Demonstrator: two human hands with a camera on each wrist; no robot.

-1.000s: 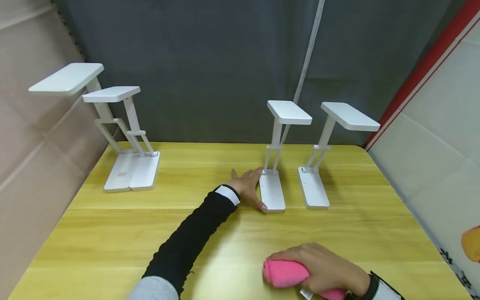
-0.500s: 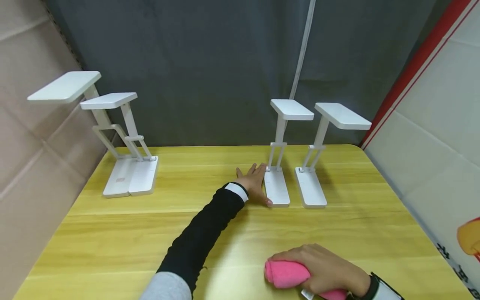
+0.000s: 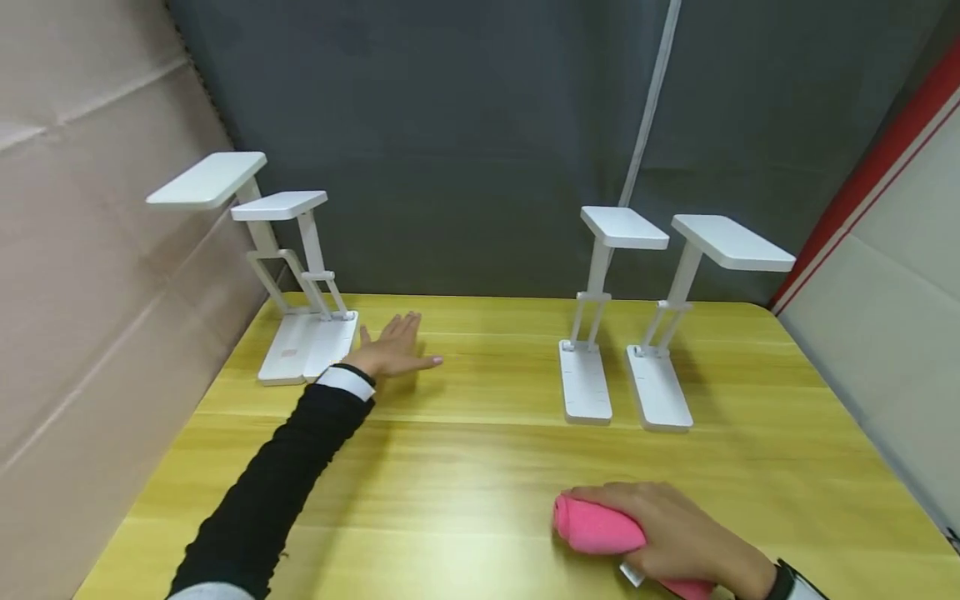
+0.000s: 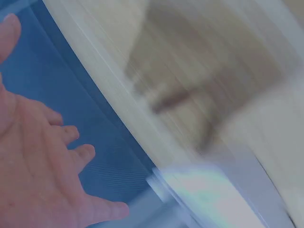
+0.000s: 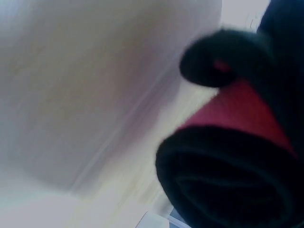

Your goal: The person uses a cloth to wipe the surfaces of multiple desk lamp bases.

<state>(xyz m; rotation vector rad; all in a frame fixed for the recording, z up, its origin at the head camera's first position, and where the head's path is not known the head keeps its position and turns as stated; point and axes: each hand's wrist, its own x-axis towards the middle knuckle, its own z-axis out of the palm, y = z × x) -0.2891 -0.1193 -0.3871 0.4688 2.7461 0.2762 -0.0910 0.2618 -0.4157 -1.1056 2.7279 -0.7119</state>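
My right hand [image 3: 667,525] grips a rolled pink towel [image 3: 600,525] near the front of the table. A white tag hangs from the towel; in the right wrist view its rolled end [image 5: 223,180] looks dark. My left hand [image 3: 392,352] has its fingers spread, just right of two white folding desk lamps standing side by side, the shorter lamp [image 3: 330,343] closer to it and the taller lamp [image 3: 213,179] beyond. In the left wrist view that hand [image 4: 42,166] shows an empty palm. Two more lamps, a middle lamp [image 3: 587,379] and a right lamp [image 3: 662,390], stand apart from both hands.
All four bases rest on a yellow wood-grain table [image 3: 465,467]. A dark grey curtain [image 3: 450,150] hangs behind its far edge. Pale panels flank it, a beige wall [image 3: 90,275] on the left and a white wall [image 3: 892,317] with a red stripe on the right.
My left hand has left the middle lamp's base and moved left to beside the left pair. The middle lamp shifted slightly toward the right lamp. My right hand keeps holding the towel.
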